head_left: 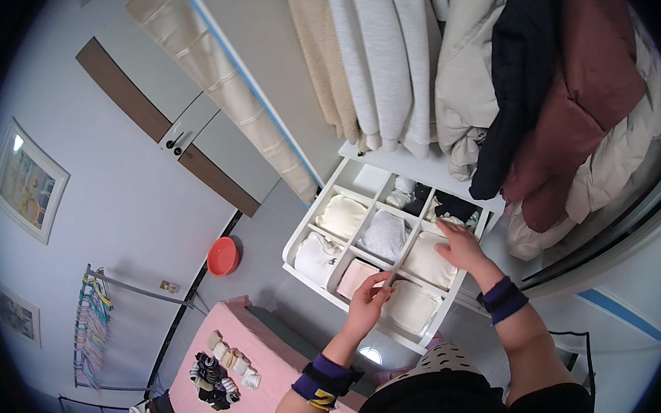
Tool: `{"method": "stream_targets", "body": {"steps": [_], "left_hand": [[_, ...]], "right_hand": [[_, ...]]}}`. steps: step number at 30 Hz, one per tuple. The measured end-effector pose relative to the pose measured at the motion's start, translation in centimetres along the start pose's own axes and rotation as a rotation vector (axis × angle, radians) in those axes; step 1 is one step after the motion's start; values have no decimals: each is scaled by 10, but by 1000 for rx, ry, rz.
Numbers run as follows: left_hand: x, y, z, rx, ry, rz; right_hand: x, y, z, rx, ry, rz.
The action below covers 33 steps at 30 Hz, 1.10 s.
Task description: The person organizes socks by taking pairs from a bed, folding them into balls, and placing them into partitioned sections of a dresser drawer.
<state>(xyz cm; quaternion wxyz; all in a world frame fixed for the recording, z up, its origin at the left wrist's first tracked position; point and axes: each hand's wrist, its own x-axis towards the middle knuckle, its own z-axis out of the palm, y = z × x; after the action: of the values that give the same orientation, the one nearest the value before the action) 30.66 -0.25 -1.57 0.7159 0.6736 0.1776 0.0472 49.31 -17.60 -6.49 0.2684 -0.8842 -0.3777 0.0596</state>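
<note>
A white divided drawer (399, 340) is pulled out below the hanging clothes. My left hand (368, 304) is over its near edge, beside a folded pink garment (356, 277) and a cream folded garment (411, 306). Its fingers are loosely bent and apart, with nothing visible in them. My right hand (460, 247), fingers apart, reaches over another cream garment (431, 261) toward the compartment of dark and light bundles (455, 209). Other compartments contain a grey folded garment (384, 236), a white one (317, 259), a pale yellow one (341, 216) and small rolled pieces (404, 193).
Sweaters and jackets (536, 103) hang close above the drawer's far right. A pink-covered surface (210, 335) at lower left bears dark rolled socks (214, 380) and light bundles (234, 360). A red basin (224, 256) stands on the floor; a hanger rack (94, 327) is far left.
</note>
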Motion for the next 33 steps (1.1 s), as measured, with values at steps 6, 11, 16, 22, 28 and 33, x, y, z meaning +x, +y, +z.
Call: {"method": "stream_targets", "body": {"steps": [6,11,16,22,28,33], "left_hand": [[-55,-11,-50,-55,58,47],[-117,-16,-99,-117,182,108],[-188,-42,-152,-256,418,124],[-287,-82,-196,-389,748,144],[-400,-124,-209,-491,1157,203],[-483,-155,-185,-593,1497,226]], "right_hand": [[12,-43,-11,-88,-101,94],[-2,-105,7,-180,137,-14],[-13,-216,47,208,-60,-270],[-42,-355,135,249,-386,-672],[-107,-461,208,146,-753,-975],[-174,-520,257,-34,-1041,-1188]]}}
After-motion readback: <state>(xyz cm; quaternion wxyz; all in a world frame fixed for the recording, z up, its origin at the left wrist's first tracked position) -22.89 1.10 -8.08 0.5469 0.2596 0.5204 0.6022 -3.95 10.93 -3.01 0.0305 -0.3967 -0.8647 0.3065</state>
